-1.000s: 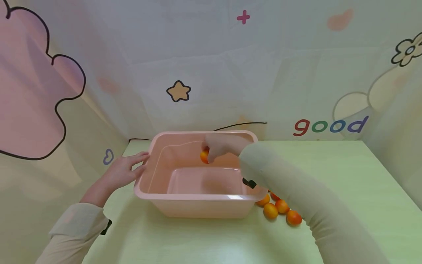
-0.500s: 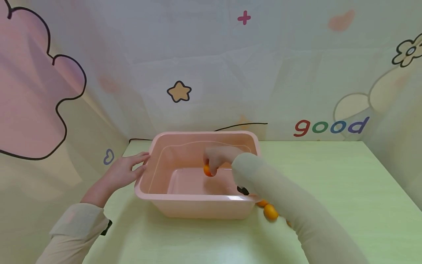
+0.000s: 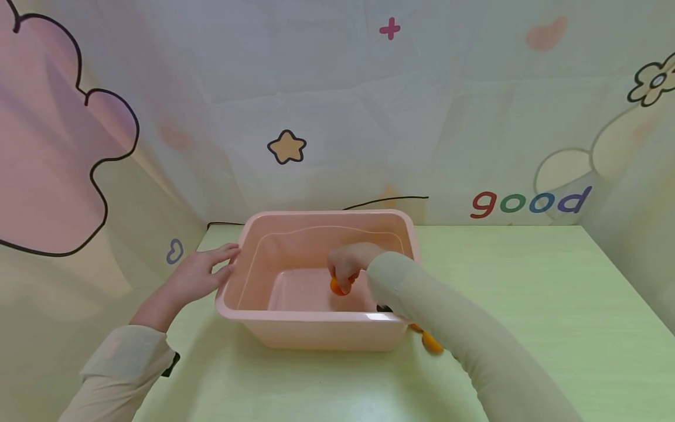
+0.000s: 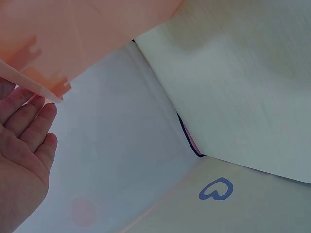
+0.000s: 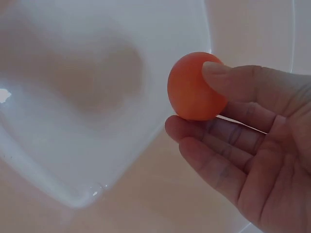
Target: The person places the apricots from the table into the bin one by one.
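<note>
Inside the pink plastic basin [image 3: 316, 332], my right hand [image 3: 349, 264] pinches a small, smooth, round orange-red fruit [image 3: 339, 286] between thumb and fingers. The right wrist view shows the fruit [image 5: 194, 87] against the thumb, just above the basin floor [image 5: 146, 160] and apart from it. My left hand [image 3: 199, 272] rests its extended fingers on the basin's left rim. In the left wrist view, the fingertips of that hand [image 4: 24, 141] touch the underside of the rim [image 4: 36, 88]. Part of the basin's right side is behind my right sleeve.
Outside the basin's right front corner, more orange fruits [image 3: 432, 342] lie on the pale green table [image 3: 316, 387], partly hidden by my right sleeve [image 3: 453, 328]. A printed cloth backdrop [image 3: 337, 117] stands behind the table and at both sides.
My right hand has moved down into the basin with the fruit, toward its floor. My right sleeve now covers more of the fruits on the table. The left hand stays at the rim.
</note>
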Demonstrator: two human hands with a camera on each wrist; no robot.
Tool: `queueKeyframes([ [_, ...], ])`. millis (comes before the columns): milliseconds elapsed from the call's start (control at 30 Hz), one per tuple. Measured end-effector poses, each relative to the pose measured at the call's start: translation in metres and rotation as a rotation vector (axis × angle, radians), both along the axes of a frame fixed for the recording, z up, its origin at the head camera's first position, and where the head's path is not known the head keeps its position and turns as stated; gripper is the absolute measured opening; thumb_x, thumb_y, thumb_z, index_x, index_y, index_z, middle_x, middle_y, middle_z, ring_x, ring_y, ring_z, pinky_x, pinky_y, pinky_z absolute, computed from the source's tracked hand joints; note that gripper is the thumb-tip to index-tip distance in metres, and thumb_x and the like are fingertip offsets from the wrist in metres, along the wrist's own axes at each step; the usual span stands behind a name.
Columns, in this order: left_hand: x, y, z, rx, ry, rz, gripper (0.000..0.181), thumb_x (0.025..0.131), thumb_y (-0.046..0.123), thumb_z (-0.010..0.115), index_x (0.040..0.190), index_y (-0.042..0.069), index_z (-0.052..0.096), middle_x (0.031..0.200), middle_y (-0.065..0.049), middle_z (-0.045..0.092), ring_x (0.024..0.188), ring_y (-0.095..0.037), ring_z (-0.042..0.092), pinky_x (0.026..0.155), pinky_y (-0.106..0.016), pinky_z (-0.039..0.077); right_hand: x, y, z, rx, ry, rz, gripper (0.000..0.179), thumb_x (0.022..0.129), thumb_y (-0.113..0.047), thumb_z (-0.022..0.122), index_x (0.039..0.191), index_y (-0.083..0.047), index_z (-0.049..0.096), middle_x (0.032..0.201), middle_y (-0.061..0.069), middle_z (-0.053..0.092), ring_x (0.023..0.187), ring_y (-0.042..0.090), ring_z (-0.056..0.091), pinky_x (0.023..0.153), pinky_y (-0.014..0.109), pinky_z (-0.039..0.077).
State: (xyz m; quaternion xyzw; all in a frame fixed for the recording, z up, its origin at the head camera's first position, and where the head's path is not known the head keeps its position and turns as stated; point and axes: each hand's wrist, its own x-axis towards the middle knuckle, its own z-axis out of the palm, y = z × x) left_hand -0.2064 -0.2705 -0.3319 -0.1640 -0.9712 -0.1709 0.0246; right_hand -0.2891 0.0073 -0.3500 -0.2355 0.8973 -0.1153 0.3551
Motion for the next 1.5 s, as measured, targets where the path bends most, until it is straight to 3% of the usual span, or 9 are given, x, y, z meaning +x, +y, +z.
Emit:
queueKeyframes([
  [100, 0.0, 0.001, 0.0, -0.003, 0.004, 0.0, 0.042, 0.088, 0.017, 0.051, 0.127, 0.001, 0.047, 0.132, -0.015, 0.046, 0.076, -0.021, 0.053, 0.065, -0.031, 0.037, 0.004, 0.004, 0.004, -0.03, -0.005, -0.025, 0.016, 0.069, -0.004, 0.069, 0.082, -0.009, 0.06, 0.075, 0.003, 0.054, 0.068, 0.021, 0.048, 0.061, 0.027, 0.042],
  [300, 0.001, 0.002, 0.0, 0.003, 0.005, 0.003, 0.043, 0.087, 0.017, 0.053, 0.127, 0.001, 0.047, 0.131, -0.016, 0.046, 0.07, -0.019, 0.052, 0.064, -0.03, 0.037, 0.022, 0.024, 0.024, -0.23, -0.102, -0.303, 0.024, 0.072, -0.007, 0.061, 0.093, -0.018, 0.059, 0.1, -0.001, 0.056, 0.099, 0.022, 0.046, 0.07, 0.031, 0.046],
  [400, 0.0, 0.001, -0.001, 0.006, -0.001, 0.006, 0.043, 0.087, 0.018, 0.053, 0.127, 0.001, 0.047, 0.131, -0.016, 0.046, 0.064, -0.016, 0.049, 0.063, -0.029, 0.037, 0.017, 0.026, 0.035, -0.214, -0.076, -0.228, 0.025, 0.075, -0.007, 0.06, 0.099, -0.016, 0.059, 0.102, -0.001, 0.055, 0.1, 0.021, 0.045, 0.075, 0.031, 0.044],
  [500, -0.001, 0.0, -0.003, 0.009, -0.004, 0.008, 0.043, 0.088, 0.018, 0.053, 0.127, 0.002, 0.047, 0.131, -0.015, 0.046, 0.059, -0.013, 0.045, 0.061, -0.028, 0.036, 0.002, 0.026, 0.047, -0.086, 0.03, -0.017, 0.032, 0.078, -0.012, 0.063, 0.109, -0.016, 0.055, 0.101, 0.0, 0.054, 0.095, 0.022, 0.048, 0.081, 0.032, 0.042],
  [600, -0.002, 0.0, -0.003, 0.008, -0.003, 0.008, 0.043, 0.088, 0.019, 0.053, 0.127, 0.002, 0.047, 0.132, -0.016, 0.046, 0.053, -0.012, 0.039, 0.06, -0.028, 0.035, -0.006, 0.035, 0.056, -0.046, 0.082, 0.022, 0.038, 0.079, -0.015, 0.064, 0.115, -0.018, 0.054, 0.108, -0.002, 0.055, 0.097, 0.019, 0.05, 0.084, 0.034, 0.043],
  [800, -0.001, 0.0, -0.002, 0.003, -0.01, 0.01, 0.044, 0.088, 0.019, 0.052, 0.128, 0.002, 0.046, 0.132, -0.016, 0.045, 0.052, -0.012, 0.038, 0.063, -0.029, 0.036, -0.009, 0.069, 0.069, -0.195, 0.219, 0.101, 0.037, 0.078, -0.011, 0.06, 0.115, -0.008, 0.056, 0.107, 0.009, 0.057, 0.094, 0.021, 0.052, 0.08, 0.031, 0.046],
  [900, -0.001, 0.001, -0.002, 0.002, -0.014, 0.013, 0.044, 0.088, 0.019, 0.053, 0.128, 0.002, 0.046, 0.132, -0.016, 0.045, 0.055, -0.013, 0.042, 0.063, -0.029, 0.037, -0.01, 0.093, 0.072, -0.284, 0.276, 0.082, 0.035, 0.078, -0.011, 0.058, 0.112, -0.005, 0.057, 0.103, 0.01, 0.059, 0.092, 0.022, 0.054, 0.078, 0.032, 0.047],
  [1200, -0.001, 0.001, -0.003, -0.011, -0.006, 0.012, 0.043, 0.087, 0.016, 0.053, 0.127, 0.002, 0.047, 0.132, -0.016, 0.045, 0.058, -0.014, 0.044, 0.063, -0.03, 0.036, -0.011, 0.163, 0.058, -0.421, 0.269, -0.149, 0.034, 0.082, -0.016, 0.058, 0.114, -0.005, 0.055, 0.104, 0.011, 0.057, 0.093, 0.024, 0.052, 0.082, 0.039, 0.046],
  [1500, -0.001, 0.002, -0.002, -0.01, -0.008, 0.013, 0.043, 0.087, 0.016, 0.053, 0.127, 0.002, 0.047, 0.131, -0.017, 0.045, 0.062, -0.015, 0.047, 0.063, -0.029, 0.036, -0.006, 0.206, 0.022, -0.384, 0.195, -0.208, 0.037, 0.081, -0.017, 0.06, 0.115, -0.005, 0.053, 0.11, 0.014, 0.055, 0.095, 0.024, 0.053, 0.083, 0.042, 0.046],
])
